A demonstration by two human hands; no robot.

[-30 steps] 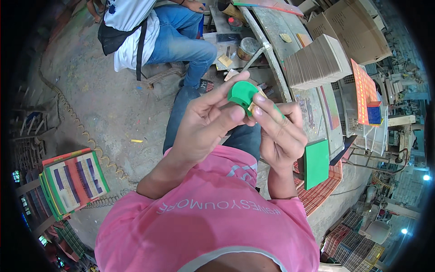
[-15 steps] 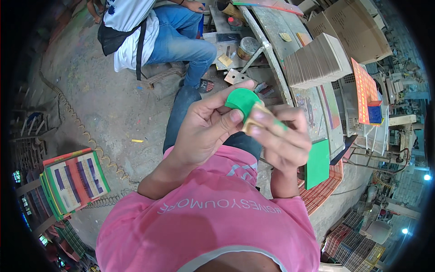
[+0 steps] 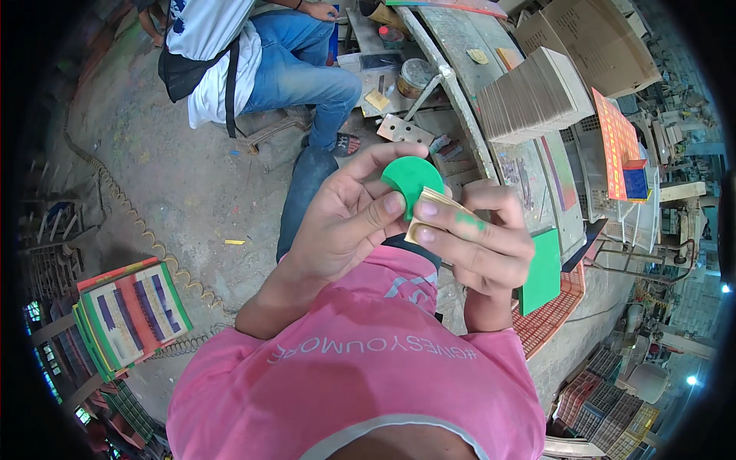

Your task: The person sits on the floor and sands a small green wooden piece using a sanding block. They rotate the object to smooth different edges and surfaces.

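Note:
In front of my chest, my left hand (image 3: 333, 218) pinches a flat green piece (image 3: 418, 175) between thumb and fingers. The piece has a rounded outer edge and a hollow curve cut into its left side. Green smudges mark a finger of my right hand (image 3: 491, 249), which grips a folded tan sheet of sandpaper (image 3: 412, 230). The sandpaper lies against the lower right edge of the green piece and covers part of it. Both hands are close together, above my lap.
A co-worker in blue jeans (image 3: 307, 84) sits ahead on the left. To the right are a worktable (image 3: 460, 73) with a stack of thin boards (image 3: 529, 103), a green panel (image 3: 541, 272) and an orange crate (image 3: 563, 307). Framed colored panels (image 3: 134, 314) stand at left beside a coiled hose (image 3: 180, 268).
My right hand, blurred before, now shows sharply, with the sandpaper shifted slightly along the green piece's edge. My left hand keeps its hold. The whole view has shifted a little.

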